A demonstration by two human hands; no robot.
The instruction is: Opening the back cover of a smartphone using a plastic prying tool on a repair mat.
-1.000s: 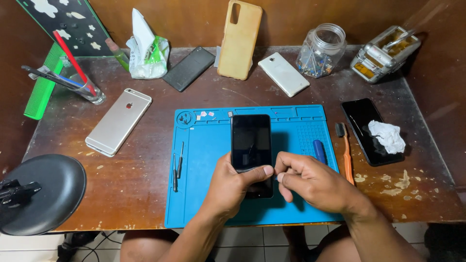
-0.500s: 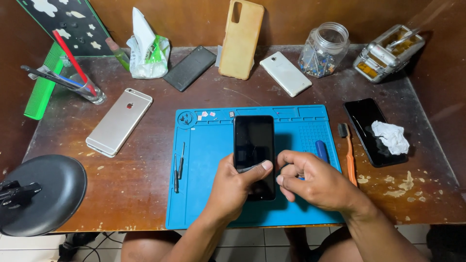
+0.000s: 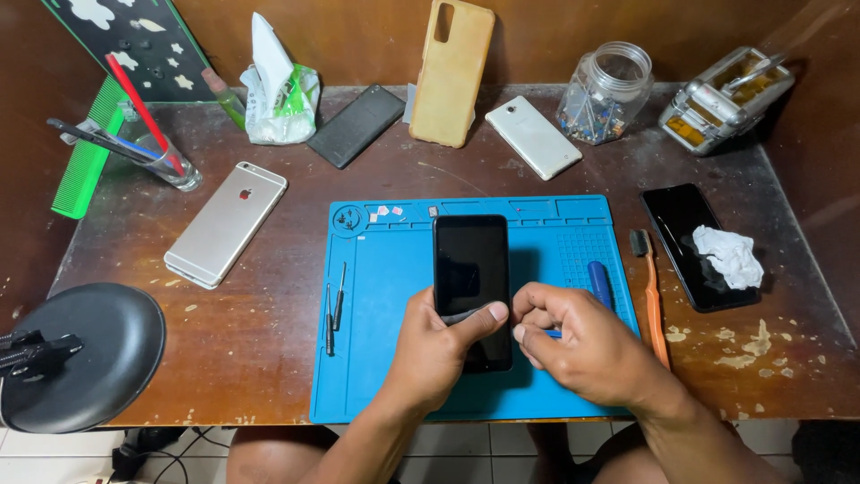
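A black smartphone (image 3: 471, 269) lies screen up on a blue repair mat (image 3: 394, 358). My left hand (image 3: 434, 350) grips its lower end, thumb across the glass. My right hand (image 3: 582, 345) is curled at the phone's lower right edge, fingertips pinched on something small and blue that I cannot make out. A blue-handled tool (image 3: 598, 282) lies on the mat just beyond my right hand. Thin black tweezers (image 3: 335, 306) rest on the mat's left side.
An orange toothbrush (image 3: 652, 300), a black phone (image 3: 688, 237) with a crumpled white tissue (image 3: 730, 255), a silver phone (image 3: 226, 224), a white phone (image 3: 533, 137), a tan case (image 3: 452, 72), a glass jar (image 3: 606, 92), a cup of tools (image 3: 166, 161) and a black round lamp base (image 3: 85, 354) surround the mat.
My right hand has drawn in closer to the phone's lower right edge, next to my left thumb. The phone has barely shifted.
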